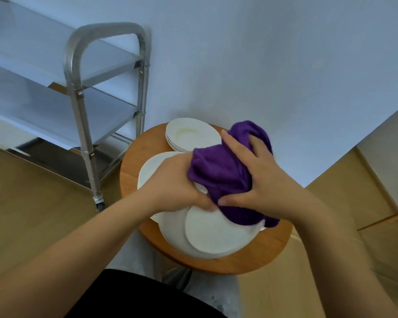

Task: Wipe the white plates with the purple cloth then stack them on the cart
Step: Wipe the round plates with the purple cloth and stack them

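A purple cloth [223, 173] is bunched between both my hands above a round wooden table [271, 253]. My right hand [255, 180] grips the cloth from the right, fingers spread over it and thumb underneath. My left hand [182, 182] holds a small white plate [200, 188] at its edge; the cloth covers most of that plate. Below lies a pile of white plates [214, 235] at the table's near side. Another stack of white plates [191, 135] sits at the far side, and one more plate [152, 168] shows at the left under my left wrist.
A steel cart [78, 92] with three shelves and a looped handle stands to the left of the table on a wheel [101, 204]. A pale wall runs behind. The floor is wooden. A wooden stick [384, 219] juts in at the right.
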{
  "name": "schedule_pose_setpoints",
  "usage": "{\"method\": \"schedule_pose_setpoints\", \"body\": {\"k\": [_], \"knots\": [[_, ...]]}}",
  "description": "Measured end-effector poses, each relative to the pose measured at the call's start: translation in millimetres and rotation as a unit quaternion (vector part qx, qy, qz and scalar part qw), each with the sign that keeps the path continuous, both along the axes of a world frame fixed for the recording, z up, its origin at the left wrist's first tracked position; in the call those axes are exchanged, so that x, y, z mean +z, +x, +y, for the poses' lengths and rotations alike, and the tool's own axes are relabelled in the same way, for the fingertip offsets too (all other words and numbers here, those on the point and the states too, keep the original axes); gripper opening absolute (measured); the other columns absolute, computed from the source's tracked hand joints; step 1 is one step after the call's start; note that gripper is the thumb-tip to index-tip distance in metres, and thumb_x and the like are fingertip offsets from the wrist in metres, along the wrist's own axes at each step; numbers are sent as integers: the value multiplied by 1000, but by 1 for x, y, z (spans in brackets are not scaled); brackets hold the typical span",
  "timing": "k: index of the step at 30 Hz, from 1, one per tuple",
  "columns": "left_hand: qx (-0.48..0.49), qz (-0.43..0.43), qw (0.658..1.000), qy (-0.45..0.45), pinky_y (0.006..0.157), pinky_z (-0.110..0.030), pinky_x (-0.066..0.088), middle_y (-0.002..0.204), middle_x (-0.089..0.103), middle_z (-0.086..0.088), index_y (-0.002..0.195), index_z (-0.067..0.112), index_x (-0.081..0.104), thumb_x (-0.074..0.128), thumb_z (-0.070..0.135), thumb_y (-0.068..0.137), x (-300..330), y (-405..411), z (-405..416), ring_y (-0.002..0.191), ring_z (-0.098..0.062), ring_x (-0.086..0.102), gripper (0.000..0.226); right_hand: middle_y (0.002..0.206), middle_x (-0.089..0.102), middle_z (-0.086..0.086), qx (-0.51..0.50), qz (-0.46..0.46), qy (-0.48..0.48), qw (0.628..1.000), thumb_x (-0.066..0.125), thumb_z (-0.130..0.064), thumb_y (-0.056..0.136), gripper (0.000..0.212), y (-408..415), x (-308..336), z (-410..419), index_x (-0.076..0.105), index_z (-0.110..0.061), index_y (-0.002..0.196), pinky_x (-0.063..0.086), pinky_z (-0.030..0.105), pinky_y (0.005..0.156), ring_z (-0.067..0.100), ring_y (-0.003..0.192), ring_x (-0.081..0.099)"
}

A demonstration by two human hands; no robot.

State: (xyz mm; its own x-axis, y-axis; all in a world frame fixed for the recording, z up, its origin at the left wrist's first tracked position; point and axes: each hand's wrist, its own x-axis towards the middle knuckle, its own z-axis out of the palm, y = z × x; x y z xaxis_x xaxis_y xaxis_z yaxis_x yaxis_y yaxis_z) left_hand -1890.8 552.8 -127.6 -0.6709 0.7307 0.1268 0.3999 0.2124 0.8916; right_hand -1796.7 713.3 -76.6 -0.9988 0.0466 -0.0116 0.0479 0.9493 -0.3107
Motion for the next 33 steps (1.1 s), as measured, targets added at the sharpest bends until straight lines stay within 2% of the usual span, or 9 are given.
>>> {"method": "schedule_pose_setpoints", "body": {"k": [5, 9, 16, 21, 24, 26, 28, 30, 33], "knots": [[10, 23, 1000, 9, 82, -19, 46, 99, 60, 18, 102, 36, 51, 91, 24, 51, -1, 5, -9, 95, -2, 57, 66, 128, 41, -26, 21, 67, -79, 994, 84, -54, 53, 97, -4, -1, 11, 29, -50, 132, 47, 25, 93, -1, 115, 44], [69, -40, 995, 61, 76, -28, 52, 97, 65, 10, 101, 25, 59, 94, 20, 44, 0, 1, -21, 91, -7, 61, 67, 116, 46, -39, -50, 161, -203, 965, 77, -62, 46, 83, 11, -19, 21, 33, -66, 116, 47, 23, 86, -10, 108, 49], [102, -185, 962, 171, 57, -17, 53, 85, 69, 19, 94, 28, 59, 91, 26, 14, 3, 3, -14, 78, 3, 64, 86, 111, 63, -13, -271, 389, -392, 789, 78, -57, 47, 76, 26, -72, 0, 51, -42, 116, 52, 41, 90, 9, 103, 61], [185, -310, 881, 306, 71, -36, 57, 95, 69, 6, 97, 25, 58, 84, 26, 26, -1, 18, 16, 89, -15, 66, 76, 101, 64, -23, -366, 485, -491, 624, 77, -43, 60, 84, 11, -98, -52, 45, -21, 135, 48, 5, 66, -14, 89, 60], [198, -297, 882, 309, 76, -37, 56, 95, 70, 8, 93, 32, 61, 93, 36, 27, -11, 36, 20, 94, -17, 66, 74, 112, 68, -11, -392, 472, -584, 532, 77, -42, 58, 80, 6, -96, -45, 51, -26, 132, 55, 26, 80, 7, 99, 65], [40, -342, 887, 306, 74, -34, 57, 97, 73, 7, 94, 36, 71, 89, 52, 32, -10, 31, 4, 95, -18, 68, 67, 109, 71, 0, -353, 426, -639, 535, 77, -34, 59, 70, 17, -91, -17, 58, -21, 125, 56, 32, 75, 18, 98, 68], [-87, -437, 849, 284, 75, -36, 58, 100, 73, -1, 94, 32, 76, 90, 54, 33, -11, 13, -9, 93, -21, 69, 67, 107, 71, 5, -313, 355, -645, 600, 78, -30, 59, 62, 27, -87, 6, 62, -20, 118, 56, 33, 67, 23, 93, 69], [-116, -539, 786, 279, 71, -39, 59, 99, 73, -9, 94, 19, 78, 95, 40, 31, -15, -3, -11, 88, -26, 71, 69, 106, 71, 6, -298, 291, -630, 655, 82, -35, 52, 72, 31, -85, 13, 60, -21, 119, 56, 32, 63, 25, 92, 69], [-109, -572, 761, 288, 66, -42, 59, 99, 72, -15, 96, 11, 76, 96, 25, 32, -16, -3, -8, 85, -31, 71, 69, 110, 69, -2, -319, 298, -585, 684, 77, -42, 58, 70, 29, -83, 10, 57, -28, 123, 55, 34, 73, 22, 99, 66]]}}
